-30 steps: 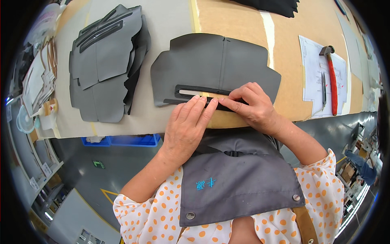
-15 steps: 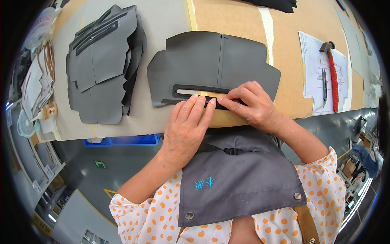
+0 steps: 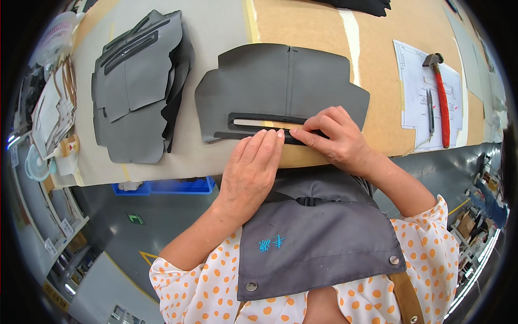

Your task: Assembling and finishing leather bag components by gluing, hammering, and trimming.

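**Dark-grey, leather-like slotted panel (image 3: 253, 86) on the beige tabletop (image 3: 221, 24)**

The left hand (image 3: 249, 170) has drawn its fingers together along the near edge, suggesting pressing; the right hand (image 3: 339, 139) touches the narrow black strip (image 3: 291, 140). Whether either grip is clamped cannot be told. Below, a blue plastic bin (image 3: 141, 191) holds pale material (image 3: 129, 186).

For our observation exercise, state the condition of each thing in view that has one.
Slotted gray notched sheet: spread out.
Left hand: fingers extended, touching that sheet.
Right hand: fingers bent, touching that sheet.
Gray sheet stack: uneven.
White printed paper: spread flat.
Red-handled metal hammer: lying on that paper.
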`<state>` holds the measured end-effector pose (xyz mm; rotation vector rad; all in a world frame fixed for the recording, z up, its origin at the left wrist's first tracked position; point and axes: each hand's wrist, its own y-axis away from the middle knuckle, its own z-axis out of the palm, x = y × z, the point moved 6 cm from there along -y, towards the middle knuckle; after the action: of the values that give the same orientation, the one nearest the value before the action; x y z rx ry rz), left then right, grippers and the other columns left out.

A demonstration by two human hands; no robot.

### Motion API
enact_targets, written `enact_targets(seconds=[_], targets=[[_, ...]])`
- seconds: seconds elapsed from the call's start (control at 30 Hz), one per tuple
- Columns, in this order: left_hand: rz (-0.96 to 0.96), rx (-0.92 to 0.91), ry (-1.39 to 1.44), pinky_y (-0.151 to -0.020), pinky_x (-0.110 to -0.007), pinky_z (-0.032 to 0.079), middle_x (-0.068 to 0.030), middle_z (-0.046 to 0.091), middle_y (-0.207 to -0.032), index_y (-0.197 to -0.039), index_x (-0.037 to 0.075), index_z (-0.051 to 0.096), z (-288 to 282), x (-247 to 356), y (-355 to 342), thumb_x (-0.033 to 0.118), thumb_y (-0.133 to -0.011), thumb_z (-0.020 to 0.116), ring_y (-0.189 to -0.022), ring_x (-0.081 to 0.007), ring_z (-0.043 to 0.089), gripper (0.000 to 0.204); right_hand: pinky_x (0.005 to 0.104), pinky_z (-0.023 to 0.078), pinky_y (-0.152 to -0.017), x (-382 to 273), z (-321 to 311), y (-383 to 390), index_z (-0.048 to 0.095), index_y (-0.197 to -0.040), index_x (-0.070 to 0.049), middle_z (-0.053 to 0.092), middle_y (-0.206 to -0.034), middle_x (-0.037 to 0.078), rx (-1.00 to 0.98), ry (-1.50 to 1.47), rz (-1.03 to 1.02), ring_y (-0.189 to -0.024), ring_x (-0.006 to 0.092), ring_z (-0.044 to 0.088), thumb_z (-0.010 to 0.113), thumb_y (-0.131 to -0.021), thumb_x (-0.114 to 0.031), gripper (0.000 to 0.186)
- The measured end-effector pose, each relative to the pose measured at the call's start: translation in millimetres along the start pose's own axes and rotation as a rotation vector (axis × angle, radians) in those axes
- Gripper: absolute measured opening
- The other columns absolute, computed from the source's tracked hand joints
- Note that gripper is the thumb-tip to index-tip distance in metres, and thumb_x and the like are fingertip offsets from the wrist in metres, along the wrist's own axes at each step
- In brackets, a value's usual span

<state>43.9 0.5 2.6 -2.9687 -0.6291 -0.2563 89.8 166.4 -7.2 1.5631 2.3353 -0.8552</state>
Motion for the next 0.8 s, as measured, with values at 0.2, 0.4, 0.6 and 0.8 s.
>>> enact_targets(seconds=[0.2,0.4,0.6,0.8], targets=[[-0.007,-0.006,-0.006,-0.109,-0.039,0.045,-0.0093,0.058,-0.137,-0.141,0.0,0.059,0.8,0.9,1.3,0.004,-0.089,0.062,-0.131,-0.0232,0.056,0.052,0.037,0.047,-0.082,-1.5,2.0,2.3,0.071,-0.12,-0.006,0.061,-0.104,0.004,-0.011,0.027,-0.035,-0.093,0.0225,0.057,0.068,-0.079,-0.011,0.042],[0.015,-0.014,-0.051,-0.109,-0.04,0.045,-0.0105,0.059,-0.137,-0.14,-0.001,0.059,-3.2,3.6,-1.2,0.004,-0.088,0.063,-0.13,-0.024,0.056,0.052,0.0367,0.047,-0.084,-2.9,0.5,3.2,0.07,-0.12,-0.006,0.061,-0.104,0.004,-0.012,0.048,-0.05,-0.094,0.0227,0.057,0.066,-0.081,-0.012,0.04],[-0.008,0.029,-0.006,-0.109,-0.04,0.045,-0.0111,0.059,-0.136,-0.138,-0.001,0.059,1.2,3.1,2.3,0.001,-0.087,0.062,-0.129,-0.0244,0.057,0.052,0.0373,0.047,-0.084,-3.9,2.8,4.4,0.07,-0.119,-0.006,0.061,-0.105,0.004,-0.008,0.056,-0.052,-0.096,0.0228,0.057,0.066,-0.082,-0.012,0.038],[-0.092,0.082,0.128,-0.106,-0.042,0.046,-0.0112,0.058,-0.133,-0.141,0.003,0.059,1.5,2.4,1.1,-0.007,-0.083,0.06,-0.127,-0.0267,0.058,0.058,0.0372,0.047,-0.084,-4.4,2.9,5.4,0.069,-0.119,-0.006,0.06,-0.106,0.005,-0.001,0.084,-0.063,-0.097,0.0231,0.057,0.065,-0.083,-0.013,0.037]])
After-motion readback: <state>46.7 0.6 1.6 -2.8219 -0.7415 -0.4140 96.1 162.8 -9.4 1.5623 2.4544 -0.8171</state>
